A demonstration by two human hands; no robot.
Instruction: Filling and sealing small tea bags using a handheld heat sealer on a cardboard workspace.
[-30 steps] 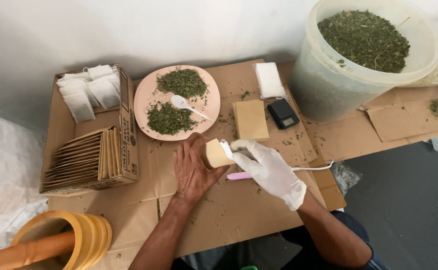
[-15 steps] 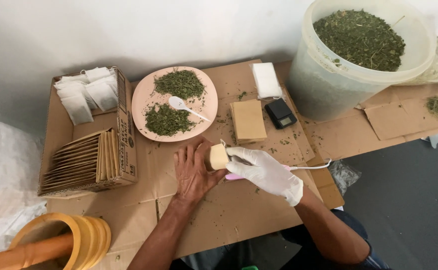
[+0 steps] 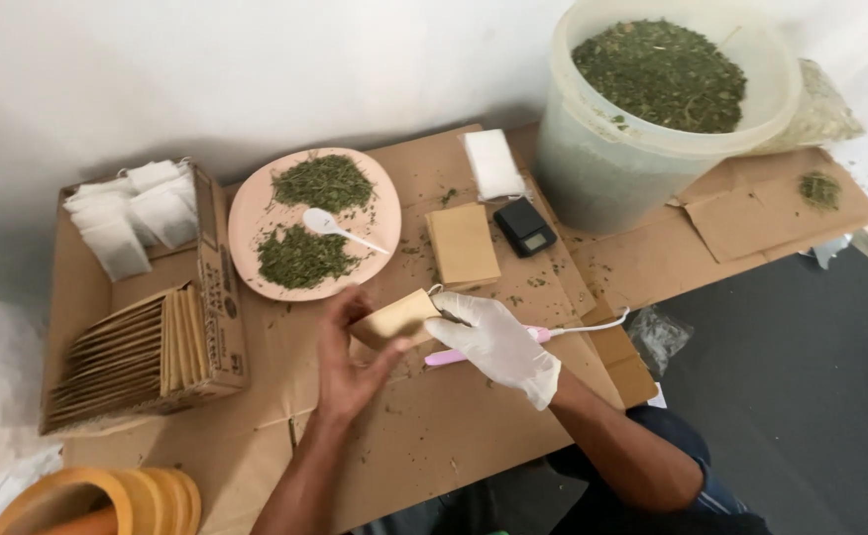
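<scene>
Since the earlier frame my left hand has lifted the tan packet off the desk. It pinches the packet's left end; the long axis runs up-right toward my gloved right hand, which grips the pink sealer at the packet's right end.

The left hand is bare, and so is the forearm behind it, with no sleeve, watch or ring showing. The right hand wears a thin white disposable glove that ends at the wrist, wrinkled over the knuckles. Dark blue cloth with lighter stripes covers the lap below.
</scene>
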